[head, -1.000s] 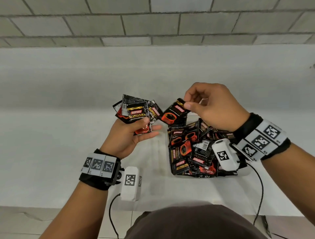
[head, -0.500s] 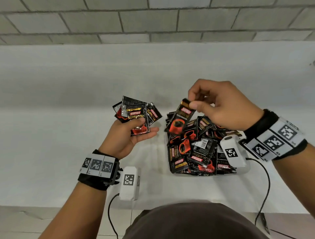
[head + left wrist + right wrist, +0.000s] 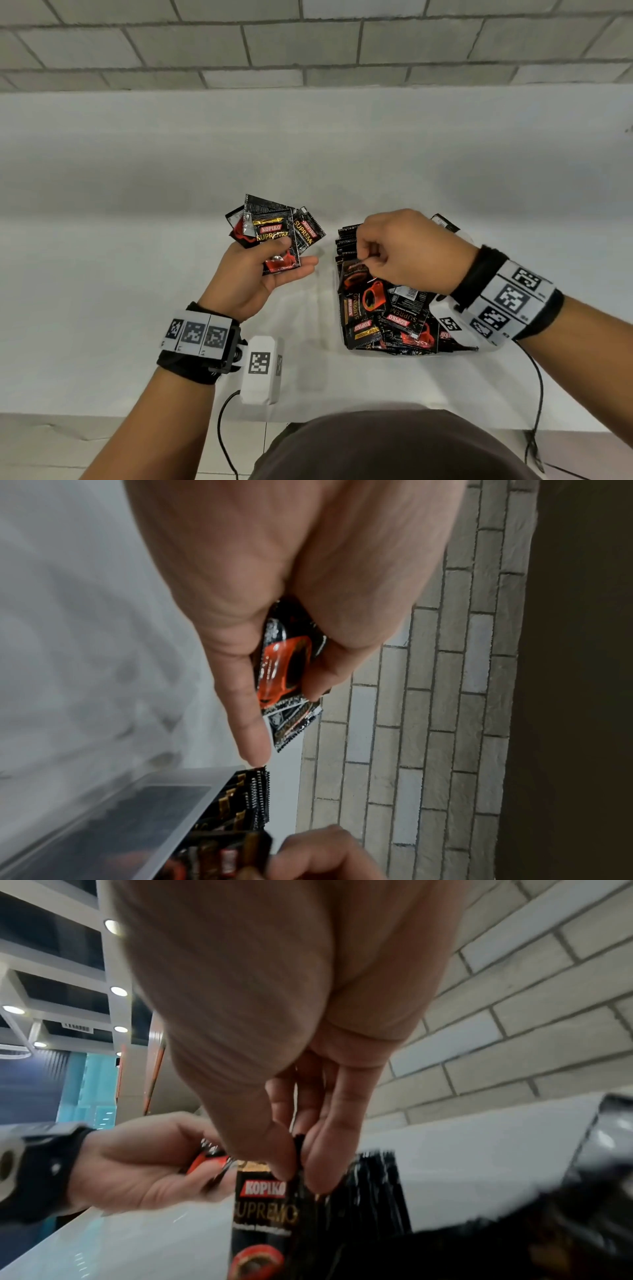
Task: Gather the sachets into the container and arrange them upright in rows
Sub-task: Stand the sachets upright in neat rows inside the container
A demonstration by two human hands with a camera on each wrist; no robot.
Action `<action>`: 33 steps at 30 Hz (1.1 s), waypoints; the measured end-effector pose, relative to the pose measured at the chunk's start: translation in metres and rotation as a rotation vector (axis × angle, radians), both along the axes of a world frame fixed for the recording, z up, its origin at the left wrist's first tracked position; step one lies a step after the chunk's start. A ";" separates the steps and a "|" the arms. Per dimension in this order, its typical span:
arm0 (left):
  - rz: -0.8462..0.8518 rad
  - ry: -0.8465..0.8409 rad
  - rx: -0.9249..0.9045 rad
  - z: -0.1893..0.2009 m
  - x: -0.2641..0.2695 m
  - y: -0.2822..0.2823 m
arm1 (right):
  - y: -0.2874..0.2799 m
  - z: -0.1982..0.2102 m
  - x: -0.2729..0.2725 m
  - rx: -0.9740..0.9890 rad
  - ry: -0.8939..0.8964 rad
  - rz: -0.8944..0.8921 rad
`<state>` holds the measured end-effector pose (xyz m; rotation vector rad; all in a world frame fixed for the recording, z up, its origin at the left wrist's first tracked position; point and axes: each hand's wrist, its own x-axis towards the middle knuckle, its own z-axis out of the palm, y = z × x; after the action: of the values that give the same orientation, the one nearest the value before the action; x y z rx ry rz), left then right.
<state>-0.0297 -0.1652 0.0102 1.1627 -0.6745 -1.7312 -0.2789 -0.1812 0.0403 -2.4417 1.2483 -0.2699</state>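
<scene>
1. The right hand (image 3: 407, 251) pinches the top edge of one sachet (image 3: 263, 1213) between thumb and fingertips (image 3: 322, 1175) and holds it upright at the left end of the container (image 3: 192, 799). It is best to lower the sachet straight down, not tilted, until its bottom edge sits on the floor of the container.
2. The sachet should stand just beside the upright row (image 3: 347, 240) at the far side, with its printed face parallel to the row.
3. The loose pile of sachets (image 3: 390, 318) lies flat in the near part of the container. It may push the new sachet over, so release only when the sachet leans on the row.
4. The left hand (image 3: 255, 274) grips a fan of sachets (image 3: 274, 229) above the table (image 3: 102, 274), beside the container. It seems to hold five or six, but the overlap hides the count.
</scene>
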 end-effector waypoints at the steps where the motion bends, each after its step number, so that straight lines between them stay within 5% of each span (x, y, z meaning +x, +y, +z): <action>1: -0.001 0.002 -0.001 0.001 0.000 0.000 | 0.001 -0.006 0.002 0.023 0.012 0.009; 9: -0.029 0.052 -0.012 0.002 -0.001 0.001 | -0.016 -0.003 -0.002 0.091 -0.076 -0.190; 14: -0.027 0.160 0.038 0.007 -0.002 0.002 | -0.010 -0.012 0.006 0.121 -0.030 -0.156; 22: -0.070 0.063 -0.017 0.011 -0.004 0.001 | -0.011 0.000 0.003 0.172 -0.080 -0.235; 30: -0.217 -0.052 -0.124 0.013 -0.016 0.004 | -0.005 0.023 0.010 0.126 -0.403 -0.345; 33: -0.277 -0.053 -0.152 0.014 -0.023 0.006 | -0.005 0.021 0.012 0.123 -0.363 -0.314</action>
<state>-0.0530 -0.1590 0.0239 1.0502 -1.0208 -1.8441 -0.2665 -0.1865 0.0611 -1.9734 1.4243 -0.6681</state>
